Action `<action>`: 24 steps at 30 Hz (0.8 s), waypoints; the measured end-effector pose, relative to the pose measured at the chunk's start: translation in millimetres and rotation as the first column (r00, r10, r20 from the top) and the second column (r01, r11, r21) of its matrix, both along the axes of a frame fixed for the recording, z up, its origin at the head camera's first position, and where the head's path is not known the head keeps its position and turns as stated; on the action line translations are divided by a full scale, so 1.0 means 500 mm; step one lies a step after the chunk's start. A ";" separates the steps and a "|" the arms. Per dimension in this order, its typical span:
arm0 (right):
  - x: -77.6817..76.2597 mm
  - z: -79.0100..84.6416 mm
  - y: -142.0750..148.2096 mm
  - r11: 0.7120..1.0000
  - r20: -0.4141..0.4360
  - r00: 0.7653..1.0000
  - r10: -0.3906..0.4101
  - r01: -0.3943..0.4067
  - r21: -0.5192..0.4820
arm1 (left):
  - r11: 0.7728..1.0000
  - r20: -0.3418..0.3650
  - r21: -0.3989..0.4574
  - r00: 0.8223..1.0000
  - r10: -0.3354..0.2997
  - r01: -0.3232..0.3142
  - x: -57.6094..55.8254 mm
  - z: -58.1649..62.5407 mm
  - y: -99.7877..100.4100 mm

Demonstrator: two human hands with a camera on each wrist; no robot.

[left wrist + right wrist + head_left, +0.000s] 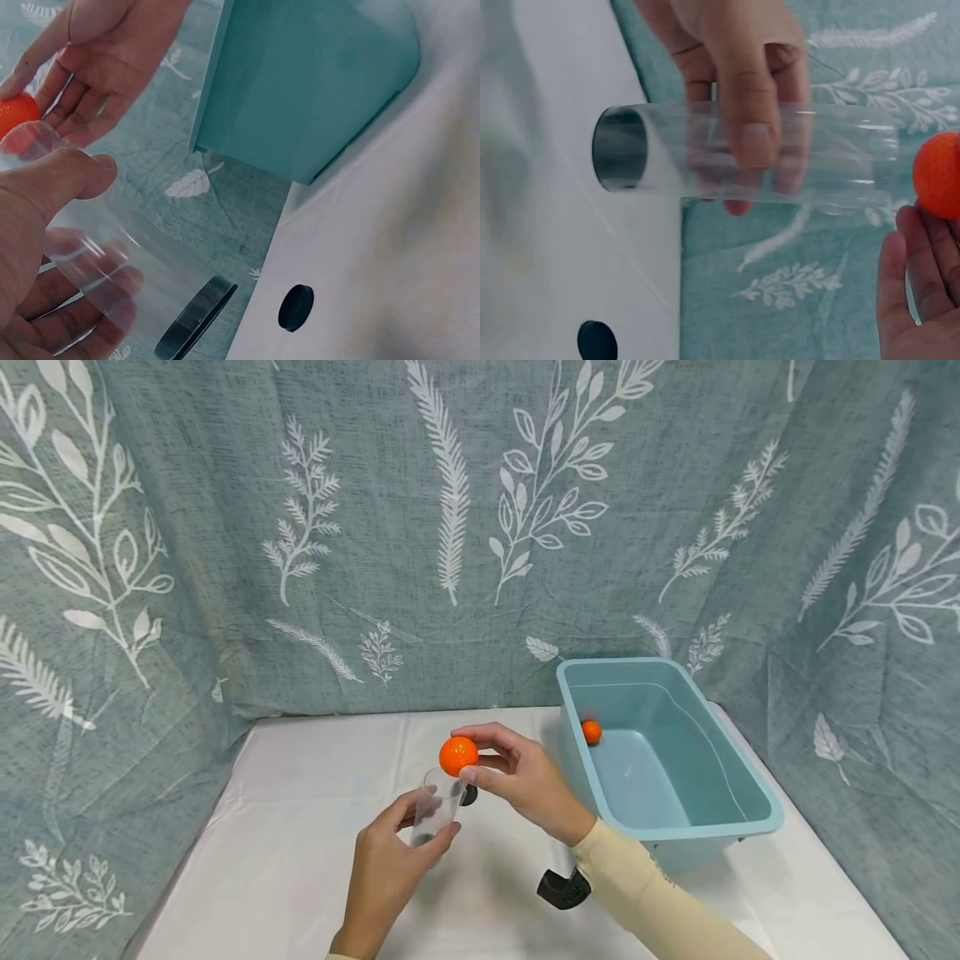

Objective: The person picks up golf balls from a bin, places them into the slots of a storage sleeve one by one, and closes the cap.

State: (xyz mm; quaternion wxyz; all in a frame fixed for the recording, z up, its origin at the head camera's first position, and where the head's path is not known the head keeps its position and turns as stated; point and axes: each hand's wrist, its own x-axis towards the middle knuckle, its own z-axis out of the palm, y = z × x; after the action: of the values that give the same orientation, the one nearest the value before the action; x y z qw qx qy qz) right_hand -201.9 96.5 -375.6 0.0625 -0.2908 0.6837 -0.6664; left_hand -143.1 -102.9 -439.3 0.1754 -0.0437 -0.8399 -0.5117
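Note:
My left hand grips a clear plastic tube round its side, holding it above the table. A black cap closes the tube's lower end, and its upper end is uncovered. I see nothing inside the tube. Between the thumb and fingers of my right hand, an orange ball is pinched just above the tube's open mouth. The right wrist view shows a small gap between ball and rim. A loose black cap lies on the table.
On the right stands a teal plastic bin with another orange ball inside, by its left wall. A black object shows beneath my right forearm. White cloth covers the table, and a leaf-patterned teal curtain hangs behind.

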 end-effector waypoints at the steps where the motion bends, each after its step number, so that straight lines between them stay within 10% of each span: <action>1: 0.001 -0.003 -0.002 1.000 -0.004 1.000 -0.003 0.003 0.003 | 1.000 0.002 -0.002 1.000 0.002 -0.002 0.001 0.002 0.000; 24: 0.014 -0.052 -0.027 0.997 -0.040 0.998 0.050 -0.052 -0.055 | 0.999 -0.093 -0.049 0.996 0.007 -0.012 0.013 0.022 -0.002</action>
State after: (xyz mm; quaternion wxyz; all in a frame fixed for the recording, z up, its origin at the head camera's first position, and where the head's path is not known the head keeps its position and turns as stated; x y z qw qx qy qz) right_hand -195.1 83.0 -401.6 0.0581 -0.3229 0.6580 -0.6778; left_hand -136.6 -104.0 -428.4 0.2156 -0.0678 -0.8434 -0.4874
